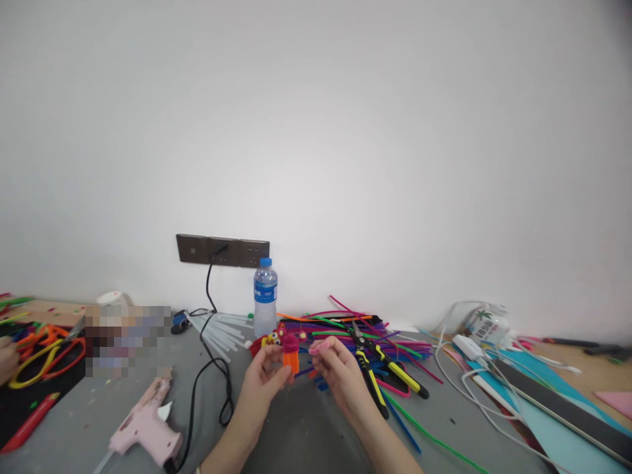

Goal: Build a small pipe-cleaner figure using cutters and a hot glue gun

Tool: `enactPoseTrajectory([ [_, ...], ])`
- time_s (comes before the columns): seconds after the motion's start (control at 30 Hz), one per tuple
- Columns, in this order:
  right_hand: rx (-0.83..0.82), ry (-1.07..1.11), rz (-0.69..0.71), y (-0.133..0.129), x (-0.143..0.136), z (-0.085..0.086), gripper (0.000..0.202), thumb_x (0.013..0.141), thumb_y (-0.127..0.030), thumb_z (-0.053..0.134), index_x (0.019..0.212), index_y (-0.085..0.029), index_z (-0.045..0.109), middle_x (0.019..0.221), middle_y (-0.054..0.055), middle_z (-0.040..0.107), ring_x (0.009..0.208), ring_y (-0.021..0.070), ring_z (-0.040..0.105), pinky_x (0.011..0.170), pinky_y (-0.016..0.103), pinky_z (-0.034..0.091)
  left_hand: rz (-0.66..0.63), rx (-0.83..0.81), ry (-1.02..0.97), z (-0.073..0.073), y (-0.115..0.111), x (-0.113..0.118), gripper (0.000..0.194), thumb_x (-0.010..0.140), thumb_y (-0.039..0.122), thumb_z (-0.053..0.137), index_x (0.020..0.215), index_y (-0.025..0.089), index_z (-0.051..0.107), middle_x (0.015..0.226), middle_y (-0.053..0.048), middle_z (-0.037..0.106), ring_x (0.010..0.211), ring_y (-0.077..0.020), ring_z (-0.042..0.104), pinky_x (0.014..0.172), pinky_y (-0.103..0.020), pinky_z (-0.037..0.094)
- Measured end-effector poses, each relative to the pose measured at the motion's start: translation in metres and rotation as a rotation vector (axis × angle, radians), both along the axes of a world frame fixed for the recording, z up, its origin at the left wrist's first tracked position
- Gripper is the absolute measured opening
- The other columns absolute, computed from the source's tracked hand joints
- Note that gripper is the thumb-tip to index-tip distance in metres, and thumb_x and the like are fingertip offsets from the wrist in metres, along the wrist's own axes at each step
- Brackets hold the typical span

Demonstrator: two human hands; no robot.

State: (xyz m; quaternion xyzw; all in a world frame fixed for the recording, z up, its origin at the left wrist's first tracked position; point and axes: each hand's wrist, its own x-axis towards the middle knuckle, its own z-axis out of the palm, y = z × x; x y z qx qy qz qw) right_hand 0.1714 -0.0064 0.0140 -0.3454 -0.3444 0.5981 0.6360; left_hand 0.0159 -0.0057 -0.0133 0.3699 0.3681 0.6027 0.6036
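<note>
Above the middle of the grey table, my left hand (266, 378) is closed on a small orange and magenta pipe-cleaner piece (291, 361), held upright between thumb and fingers. Just to its right, my right hand (338, 368) pinches a small pink piece (320, 346); its exact kind is too small to tell. The two held pieces are apart. Behind my left hand are a red and yellow figure with googly eyes (272, 339), partly hidden, and a water bottle (265, 303) with a blue cap. Yellow-and-black pliers (366, 372) lie to the right of my right hand.
Loose pipe cleaners (409, 347) spread behind and right of my hands. A pink glue gun (148, 424) lies front left, its black cord (193, 401) running to the wall sockets (223, 251). Glue sticks (217, 334), scissors (49, 362) and white cables (486, 408) lie around. Another person's hand (7, 359) shows far left.
</note>
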Motion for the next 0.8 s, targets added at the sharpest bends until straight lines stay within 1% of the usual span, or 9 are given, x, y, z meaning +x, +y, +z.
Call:
enactPoseTrajectory([
  [0.1,0.009,0.009,0.008,0.001,0.0,-0.002,0.036,0.059,-0.041,0.087,0.07,-0.019,0.061,0.069,-0.002,0.064,0.06,0.0105,0.054,0.054,0.02,0.042,-0.004,-0.072,-0.05,0.0,0.002,-0.001,0.052,0.05,0.037,0.091,0.092,0.017,0.069,0.08,-0.005,0.072,0.057,-0.0147,0.065,0.054,-0.024,0.05],
  [0.23,0.003,-0.048,0.022,0.005,0.005,-0.007,0.042,0.06,-0.041,0.086,0.089,-0.02,0.065,0.072,-0.001,0.065,0.062,0.0118,0.056,0.056,0.022,0.043,-0.018,-0.144,-0.12,-0.001,0.005,-0.002,0.055,0.045,0.034,0.093,0.091,0.015,0.07,0.077,-0.005,0.072,0.056,-0.0139,0.065,0.051,-0.022,0.048],
  [0.27,0.011,-0.097,0.037,0.005,0.007,-0.008,0.041,0.061,-0.041,0.085,0.09,-0.019,0.065,0.072,-0.001,0.065,0.062,0.0125,0.057,0.057,0.022,0.043,-0.024,-0.163,-0.137,0.0,0.005,-0.003,0.053,0.044,0.032,0.093,0.089,0.015,0.071,0.076,-0.004,0.072,0.057,-0.0139,0.065,0.052,-0.023,0.049],
  [0.33,0.039,-0.235,0.1,0.006,0.011,-0.009,0.033,0.064,-0.04,0.081,0.081,-0.018,0.064,0.069,0.0,0.064,0.062,0.0137,0.057,0.056,0.023,0.041,-0.048,-0.189,-0.162,0.003,0.003,-0.003,0.048,0.046,0.03,0.092,0.086,0.015,0.071,0.074,-0.003,0.071,0.059,-0.0131,0.064,0.055,-0.022,0.049],
  [0.43,0.078,-0.429,0.197,0.005,0.013,-0.009,0.023,0.067,-0.034,0.077,0.069,-0.018,0.06,0.067,0.0,0.064,0.06,0.014,0.056,0.054,0.023,0.039,-0.079,-0.181,-0.194,0.009,0.0,-0.005,0.038,0.052,0.025,0.088,0.085,0.016,0.071,0.072,0.0,0.069,0.057,-0.0095,0.06,0.052,-0.019,0.045],
  [0.53,0.101,-0.555,0.201,0.003,0.01,-0.01,0.017,0.068,-0.029,0.073,0.067,-0.018,0.061,0.066,-0.001,0.062,0.055,0.0117,0.05,0.053,0.022,0.035,-0.093,-0.196,-0.216,0.014,-0.001,-0.006,0.031,0.057,0.022,0.082,0.085,0.016,0.07,0.07,0.001,0.069,0.057,-0.0093,0.058,0.05,-0.018,0.041],
  [0.6,0.116,-0.602,0.211,0.001,0.007,-0.011,0.015,0.07,-0.029,0.071,0.067,-0.018,0.061,0.061,-0.003,0.058,0.052,0.0107,0.046,0.051,0.021,0.034,-0.107,-0.241,-0.214,0.016,0.0,-0.007,0.028,0.059,0.02,0.078,0.086,0.015,0.07,0.072,-0.001,0.07,0.06,-0.0107,0.06,0.051,-0.019,0.041],
  [0.7,0.095,-0.578,0.312,-0.002,0.004,-0.015,0.013,0.072,-0.029,0.068,0.07,-0.019,0.061,0.058,-0.006,0.052,0.05,0.0105,0.045,0.05,0.021,0.038,-0.124,-0.297,-0.223,0.017,0.001,-0.007,0.025,0.061,0.016,0.073,0.085,0.014,0.068,0.075,-0.003,0.072,0.06,-0.0106,0.061,0.05,-0.018,0.04],
  [0.8,0.058,-0.55,0.399,-0.004,0.004,-0.019,0.005,0.071,-0.022,0.064,0.072,-0.018,0.061,0.064,-0.004,0.057,0.052,0.0105,0.052,0.054,0.022,0.041,-0.134,-0.313,-0.253,0.014,0.003,-0.008,0.021,0.063,0.012,0.067,0.084,0.015,0.066,0.076,-0.003,0.072,0.054,-0.0087,0.057,0.047,-0.018,0.036],
])
